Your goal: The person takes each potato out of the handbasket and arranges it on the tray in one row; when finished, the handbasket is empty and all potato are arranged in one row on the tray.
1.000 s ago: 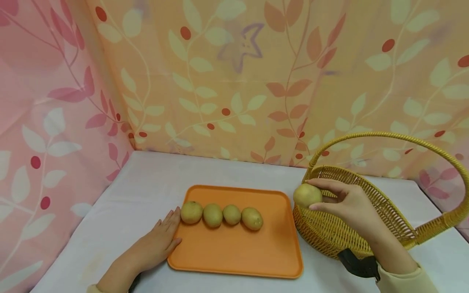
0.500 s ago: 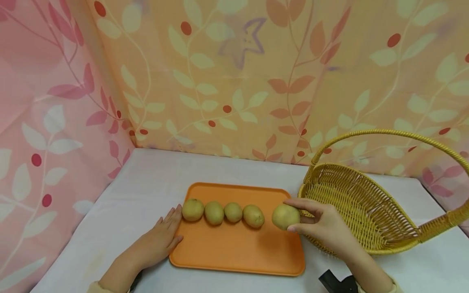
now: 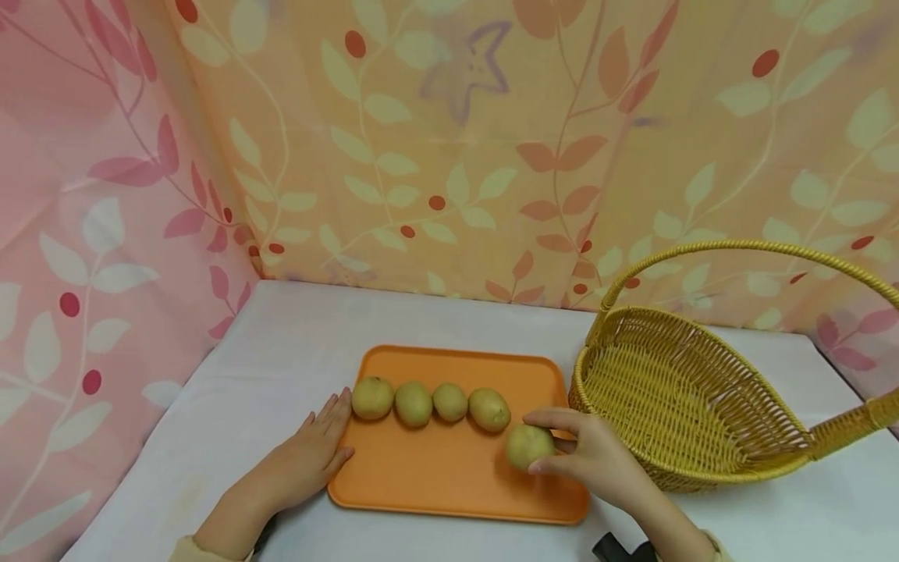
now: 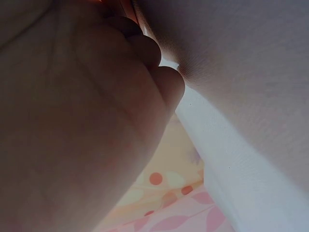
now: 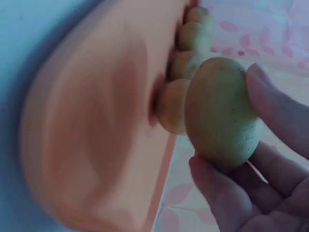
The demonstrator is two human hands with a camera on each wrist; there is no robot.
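My right hand [image 3: 593,457] pinches a potato [image 3: 530,446] between thumb and fingers, over the right part of an orange tray [image 3: 421,476]. In the right wrist view the held potato [image 5: 222,113] shows whole, with the tray surface beside it. Several more potatoes stand in a row on the tray, from one potato [image 3: 372,397] at its left edge to another potato [image 3: 489,410] right of the middle. My left hand [image 3: 309,445] lies with straight fingers against the tray's left edge; in the left wrist view its palm [image 4: 87,111] fills much of the picture.
A yellow woven basket [image 3: 667,390] with a tall arched handle [image 3: 744,247] stands to the right of the tray, close to its edge. A white cloth [image 3: 281,336] covers the table. Patterned fabric [image 3: 421,156] hangs behind and on the left.
My right hand has carried the potato left and down, from over the basket's near-left rim to over the tray's right part. The left hand has kept its place at the tray's edge.
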